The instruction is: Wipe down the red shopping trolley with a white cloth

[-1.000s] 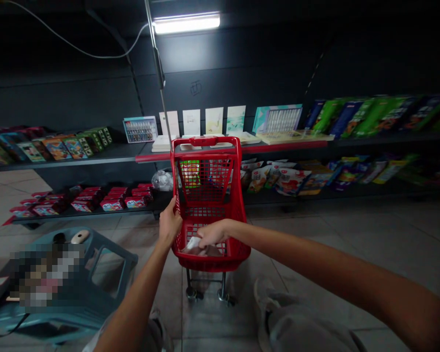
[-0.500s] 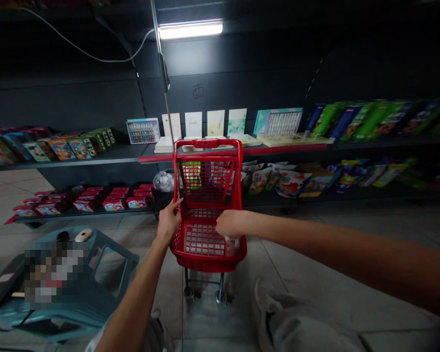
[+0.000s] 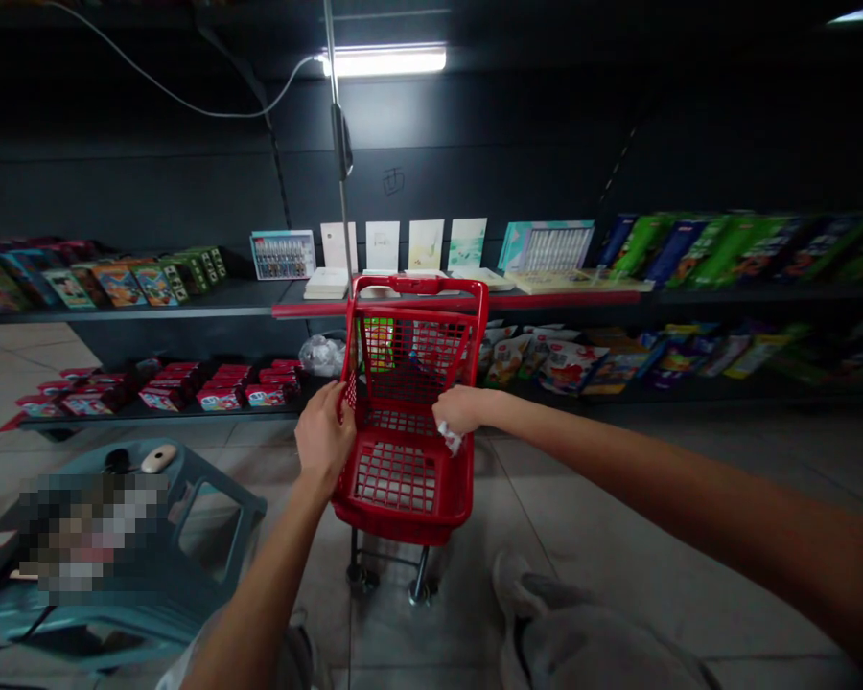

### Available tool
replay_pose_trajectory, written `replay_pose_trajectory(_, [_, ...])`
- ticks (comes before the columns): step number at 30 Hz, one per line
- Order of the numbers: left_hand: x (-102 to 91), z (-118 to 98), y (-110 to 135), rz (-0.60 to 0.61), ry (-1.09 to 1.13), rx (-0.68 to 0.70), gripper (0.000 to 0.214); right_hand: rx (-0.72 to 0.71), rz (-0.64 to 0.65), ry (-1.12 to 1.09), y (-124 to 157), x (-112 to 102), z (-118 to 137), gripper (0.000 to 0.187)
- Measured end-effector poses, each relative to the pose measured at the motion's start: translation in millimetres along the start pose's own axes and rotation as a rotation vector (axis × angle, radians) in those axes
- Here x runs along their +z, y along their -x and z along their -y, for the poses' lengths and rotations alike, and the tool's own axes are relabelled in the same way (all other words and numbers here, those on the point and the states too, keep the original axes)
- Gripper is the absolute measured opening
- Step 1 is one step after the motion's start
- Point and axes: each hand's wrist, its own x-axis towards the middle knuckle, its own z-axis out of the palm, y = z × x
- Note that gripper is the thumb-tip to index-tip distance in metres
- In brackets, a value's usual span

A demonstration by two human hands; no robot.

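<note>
A small red shopping trolley (image 3: 400, 479) on wheels stands on the tiled floor in front of me. My left hand (image 3: 323, 439) grips the left rim of its basket, fingers wrapped over the edge. My right hand (image 3: 459, 410) is closed on a small white cloth (image 3: 450, 439) and presses it against the inside of the basket's right wall, near the top. The basket floor shows bare red mesh.
Dark shelves (image 3: 187, 302) with boxed goods, cards and packets run across the back. A teal plastic stool (image 3: 179, 537) with a computer mouse (image 3: 157, 458) on it stands at my left. My knees (image 3: 582, 632) are below the trolley. A pole (image 3: 341, 192) rises behind it.
My right hand lifted with the cloth from the basket's floor to the right wall and then higher up it. The left hand kept hold of the rim; the trolley tilted slightly.
</note>
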Motion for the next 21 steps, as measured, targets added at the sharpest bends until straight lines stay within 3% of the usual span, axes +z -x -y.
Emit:
replay_pose_trajectory(3, [-3.9,-37.3,44.7,0.128,0.054,0.121,0.030,-0.055,0.181,0.001,3.7,6.3,5.9,0.026])
replay_pose_trajectory(5, [5.7,-59.9,79.1,0.292,0.047,0.238,0.027,-0.155,0.445,0.029,5.2,9.2,15.3,0.019])
replay_pose_trajectory(7, [22.6,-74.7,107.7,0.408,0.002,0.320,0.025,-0.366,0.748,0.070,6.5,12.9,28.7,0.014])
replay_pose_trajectory(9, [40.4,-79.5,125.4,0.421,-0.056,0.429,0.023,-0.592,0.915,0.119,8.3,17.3,42.2,0.016])
replay_pose_trajectory(11, [52.9,-75.6,132.1,0.386,-0.071,0.529,0.023,-0.699,0.921,0.134,10.3,21.1,51.3,0.017])
replay_pose_trajectory(16, [53.1,-53.8,127.4,0.276,-0.001,0.655,0.018,-0.625,1.057,0.164,17.0,22.9,54.0,0.018])
replay_pose_trajectory(21, [39.8,-34.4,125.3,0.201,0.019,0.660,0.018,-0.699,0.897,0.148,18.2,15.2,63.1,0.025])
